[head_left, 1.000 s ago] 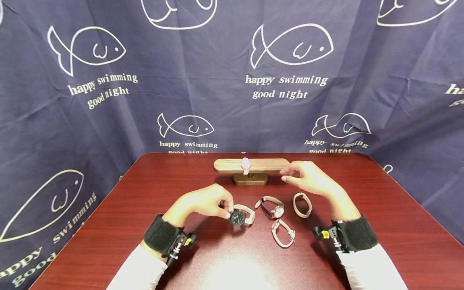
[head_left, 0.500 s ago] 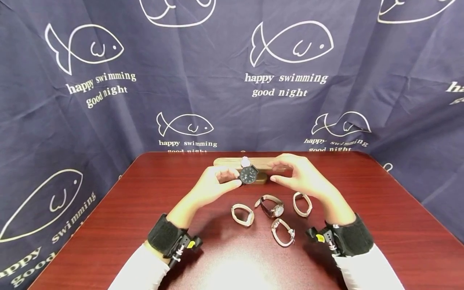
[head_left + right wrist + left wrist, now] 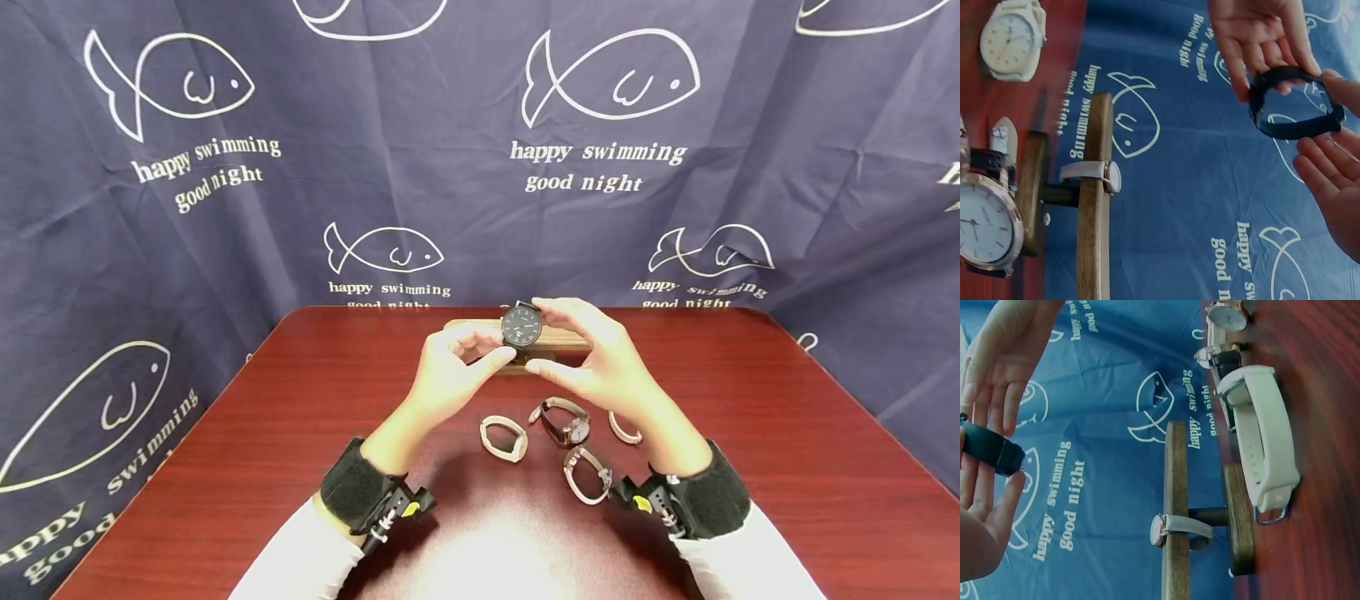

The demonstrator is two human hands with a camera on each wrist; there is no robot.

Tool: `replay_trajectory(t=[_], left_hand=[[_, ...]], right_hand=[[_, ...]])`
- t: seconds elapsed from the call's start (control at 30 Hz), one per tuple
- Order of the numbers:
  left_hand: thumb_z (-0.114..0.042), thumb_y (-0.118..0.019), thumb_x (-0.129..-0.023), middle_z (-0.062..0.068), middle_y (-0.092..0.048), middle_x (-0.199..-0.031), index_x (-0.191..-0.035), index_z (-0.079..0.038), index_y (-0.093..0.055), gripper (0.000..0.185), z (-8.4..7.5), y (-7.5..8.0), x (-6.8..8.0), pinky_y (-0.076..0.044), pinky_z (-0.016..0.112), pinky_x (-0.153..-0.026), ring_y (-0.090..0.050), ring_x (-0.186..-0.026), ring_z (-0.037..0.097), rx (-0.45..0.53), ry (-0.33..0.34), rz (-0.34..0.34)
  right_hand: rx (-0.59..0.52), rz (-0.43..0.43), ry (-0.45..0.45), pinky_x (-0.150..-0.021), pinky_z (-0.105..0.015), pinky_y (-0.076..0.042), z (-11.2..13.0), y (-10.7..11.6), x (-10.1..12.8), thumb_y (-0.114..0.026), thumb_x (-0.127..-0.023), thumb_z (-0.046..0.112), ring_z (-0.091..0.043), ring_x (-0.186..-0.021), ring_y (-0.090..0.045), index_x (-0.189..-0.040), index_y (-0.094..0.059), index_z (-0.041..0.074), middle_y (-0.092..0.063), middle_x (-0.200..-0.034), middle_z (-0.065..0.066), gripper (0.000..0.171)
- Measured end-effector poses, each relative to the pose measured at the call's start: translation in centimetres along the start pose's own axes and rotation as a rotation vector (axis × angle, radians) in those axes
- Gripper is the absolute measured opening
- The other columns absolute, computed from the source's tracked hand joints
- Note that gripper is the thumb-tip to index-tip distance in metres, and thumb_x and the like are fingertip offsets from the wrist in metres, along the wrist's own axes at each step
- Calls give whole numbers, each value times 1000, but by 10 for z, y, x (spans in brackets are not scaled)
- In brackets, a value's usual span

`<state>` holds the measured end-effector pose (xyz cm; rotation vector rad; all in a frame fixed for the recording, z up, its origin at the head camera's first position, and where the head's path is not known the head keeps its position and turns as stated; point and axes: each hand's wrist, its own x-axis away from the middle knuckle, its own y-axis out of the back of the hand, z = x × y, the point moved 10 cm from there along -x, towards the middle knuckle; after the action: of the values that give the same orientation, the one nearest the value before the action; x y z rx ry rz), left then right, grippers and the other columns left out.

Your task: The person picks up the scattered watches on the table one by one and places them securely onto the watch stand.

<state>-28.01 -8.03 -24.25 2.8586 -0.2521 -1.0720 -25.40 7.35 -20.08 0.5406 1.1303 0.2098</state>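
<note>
black watch (image 3: 521, 325) sits raised above the wooden stand (image 3: 558, 338), pinched between the left hand (image 3: 450, 375) and right hand (image 3: 600, 367), fingertips of both curled onto its case and strap. it looks light, the band supple and loop-shaped, the glass face easily smudged; the case rim or strap sides seem the safest hold.

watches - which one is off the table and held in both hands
The black watch with the dark dial, pinched between the left hand and right hand above the wooden stand. The pale-strapped ones lie on the table or hang on the stand.
</note>
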Motion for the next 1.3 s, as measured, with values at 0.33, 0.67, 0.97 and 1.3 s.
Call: replay_trajectory(t=[0.33,0.67,0.97,1.3], left_hand=[[10,-75,-77,16,-68,-76,-82,8,-67,10,-15,-11,6,-57,27,-67,-66,-70,10,3,-84,50],[9,-80,-72,16,-69,-94,-90,5,-69,21,-21,-9,6,-59,35,-74,-70,-82,21,-10,-128,55],[-7,-91,-64,6,-66,-88,-93,-4,-63,40,-27,6,10,-56,30,-59,-66,-64,19,-182,-118,-103],[-5,-89,-66,8,-64,-85,-96,0,-64,39,-43,3,17,-54,25,-54,-64,-62,14,-275,-220,-174]], right_hand=[[40,-16,37,-92,-21,-46,6,-3,4,-87,-67,3,-20,-102,-64,-121,-63,1,-66,-113,-7,59],[13,-59,85,-94,-21,-44,10,1,4,-81,-66,-6,-23,-101,-62,-117,-66,1,-67,-112,-9,53],[123,-175,108,-90,-28,-45,13,6,7,-83,-66,1,-25,-97,-61,-112,-65,0,-67,-106,-10,50],[247,-171,138,-83,-35,-48,20,-8,9,-84,-69,9,-28,-93,-61,-108,-64,-3,-65,-100,-15,46]])
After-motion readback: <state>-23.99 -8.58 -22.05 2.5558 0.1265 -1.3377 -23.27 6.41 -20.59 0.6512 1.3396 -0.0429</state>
